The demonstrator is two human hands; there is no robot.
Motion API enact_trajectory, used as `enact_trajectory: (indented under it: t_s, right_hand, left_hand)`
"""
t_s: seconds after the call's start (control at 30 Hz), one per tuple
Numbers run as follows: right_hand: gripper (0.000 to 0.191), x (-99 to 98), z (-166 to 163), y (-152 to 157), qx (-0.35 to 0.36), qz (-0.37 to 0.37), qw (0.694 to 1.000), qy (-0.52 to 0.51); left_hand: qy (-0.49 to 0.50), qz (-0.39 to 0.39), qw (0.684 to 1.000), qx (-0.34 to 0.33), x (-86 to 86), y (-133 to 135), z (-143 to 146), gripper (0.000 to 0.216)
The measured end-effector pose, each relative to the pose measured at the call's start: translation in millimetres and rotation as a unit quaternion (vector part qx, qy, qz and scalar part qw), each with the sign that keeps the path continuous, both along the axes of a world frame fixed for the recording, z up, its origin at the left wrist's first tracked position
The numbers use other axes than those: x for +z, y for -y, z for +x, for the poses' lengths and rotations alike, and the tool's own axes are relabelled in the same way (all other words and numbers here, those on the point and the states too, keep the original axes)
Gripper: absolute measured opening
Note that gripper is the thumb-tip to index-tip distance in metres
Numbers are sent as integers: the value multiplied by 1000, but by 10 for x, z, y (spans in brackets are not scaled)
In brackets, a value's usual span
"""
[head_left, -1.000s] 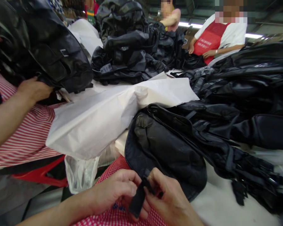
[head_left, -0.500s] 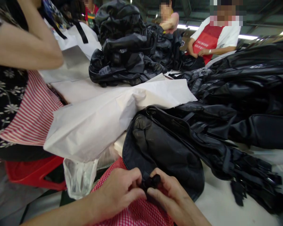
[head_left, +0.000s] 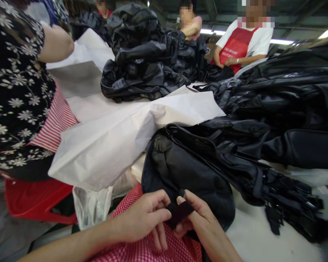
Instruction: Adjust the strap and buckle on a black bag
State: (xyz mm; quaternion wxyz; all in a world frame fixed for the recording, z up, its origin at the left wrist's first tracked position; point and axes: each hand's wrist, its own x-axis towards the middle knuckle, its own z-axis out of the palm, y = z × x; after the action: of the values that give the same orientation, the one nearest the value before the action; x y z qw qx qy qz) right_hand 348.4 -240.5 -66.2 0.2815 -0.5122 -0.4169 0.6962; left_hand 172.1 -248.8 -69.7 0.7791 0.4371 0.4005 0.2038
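At bench edge, black strap (head_left: 179,213) being pinched by left hand (head_left: 142,216) and right hand (head_left: 199,222), both grips clamped on it; strap being handled beside black bag (head_left: 186,174), not yet let go.

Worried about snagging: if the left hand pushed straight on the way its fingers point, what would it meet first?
Probably the black strap pinched at its fingertips, then the right hand just beyond.

A pale desk (head_left: 251,236) carries white paper (head_left: 131,127), with black bags (head_left: 207,167) heaped right of the paper.
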Motion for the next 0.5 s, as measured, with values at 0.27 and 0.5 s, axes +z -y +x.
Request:
enact_trajectory:
  t_s: [0.27, 0.5]
  right_hand:
    - [69, -5, -4, 74, -106, 69, 992, 3]
    - [32, -13, 10, 413, -210, 229, 946, 94]
  left_hand:
    - [19, -6, 997, 75, -4, -19, 76, 23]
    - [5, 19, 991, 130, -60, 61, 138, 19]
